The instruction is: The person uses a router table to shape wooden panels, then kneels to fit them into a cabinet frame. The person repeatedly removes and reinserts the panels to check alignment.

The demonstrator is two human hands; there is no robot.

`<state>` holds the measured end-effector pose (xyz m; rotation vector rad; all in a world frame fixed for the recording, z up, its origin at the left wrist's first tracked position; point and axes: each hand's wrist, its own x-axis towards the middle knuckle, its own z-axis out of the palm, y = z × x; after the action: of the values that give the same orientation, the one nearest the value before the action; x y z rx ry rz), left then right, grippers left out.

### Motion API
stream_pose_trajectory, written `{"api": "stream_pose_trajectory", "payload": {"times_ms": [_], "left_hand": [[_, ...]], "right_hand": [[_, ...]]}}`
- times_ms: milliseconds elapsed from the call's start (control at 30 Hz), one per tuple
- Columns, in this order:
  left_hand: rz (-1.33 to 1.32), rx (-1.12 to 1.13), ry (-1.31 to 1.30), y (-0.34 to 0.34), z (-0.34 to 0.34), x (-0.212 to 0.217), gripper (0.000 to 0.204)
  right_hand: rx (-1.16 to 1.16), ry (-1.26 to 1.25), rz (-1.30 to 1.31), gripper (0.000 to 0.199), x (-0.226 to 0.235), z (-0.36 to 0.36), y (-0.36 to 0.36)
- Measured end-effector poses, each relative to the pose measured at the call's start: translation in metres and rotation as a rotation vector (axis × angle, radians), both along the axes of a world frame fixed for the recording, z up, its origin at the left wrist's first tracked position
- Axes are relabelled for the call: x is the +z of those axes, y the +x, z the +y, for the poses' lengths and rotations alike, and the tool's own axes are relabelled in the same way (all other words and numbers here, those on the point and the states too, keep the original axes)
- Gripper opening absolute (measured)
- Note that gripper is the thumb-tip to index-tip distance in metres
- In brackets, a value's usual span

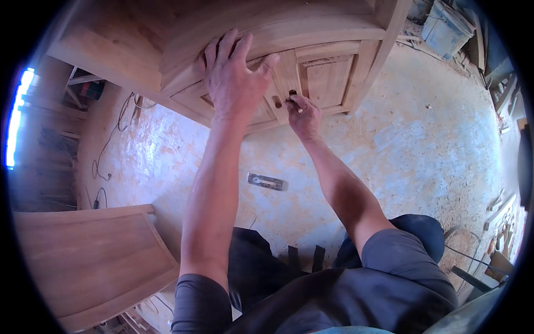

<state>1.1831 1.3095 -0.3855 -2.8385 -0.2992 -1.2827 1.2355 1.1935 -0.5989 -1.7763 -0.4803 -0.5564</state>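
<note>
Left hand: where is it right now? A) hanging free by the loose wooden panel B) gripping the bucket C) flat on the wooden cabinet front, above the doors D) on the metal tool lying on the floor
C: the left hand lies spread on the wooden cabinet, while the right hand pinches something small at the door's edge.

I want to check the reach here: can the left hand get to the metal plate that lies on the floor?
Probably yes. The left hand is flat on the cabinet, holding nothing, and the floor between it and the plate looks bare. It would have to come off the cabinet first.
</note>
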Motion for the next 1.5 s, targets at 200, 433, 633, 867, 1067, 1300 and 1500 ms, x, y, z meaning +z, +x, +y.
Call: {"api": "stream_pose_trajectory", "payload": {"times_ms": [200, 433, 633, 867, 1067, 1300, 1500], "left_hand": [[0.017, 0.007, 0.022, 0.000, 0.000, 0.008, 0.060], [-0.006, -0.057, 0.021, 0.002, 0.010, 0.005, 0.065], [-0.040, -0.047, 0.057, 0.001, 0.008, 0.004, 0.067], [-0.043, -0.052, -0.018, 0.000, 0.010, 0.003, 0.063], [-0.051, -0.070, -0.016, 0.001, 0.007, 0.001, 0.062], [-0.056, -0.096, -0.027, 0.000, 0.012, 0.000, 0.062], [-0.064, -0.149, -0.058, -0.003, 0.016, 0.001, 0.060]], "right_hand": [[0.000, -0.018, -0.105, 0.016, 0.007, -0.006, 0.001], [0.070, -0.046, -0.120, 0.017, 0.004, -0.008, 0.005], [0.002, -0.257, -0.017, 0.031, 0.016, -0.007, -0.013], [-0.005, -0.128, 0.150, 0.050, 0.045, 0.013, -0.036], [-0.111, -0.087, 0.145, 0.062, 0.043, 0.022, -0.054], [-0.089, 0.078, 0.257, 0.054, 0.048, 0.030, -0.052], [-0.159, 0.020, 0.164, 0.041, 0.033, 0.026, -0.044]]}}
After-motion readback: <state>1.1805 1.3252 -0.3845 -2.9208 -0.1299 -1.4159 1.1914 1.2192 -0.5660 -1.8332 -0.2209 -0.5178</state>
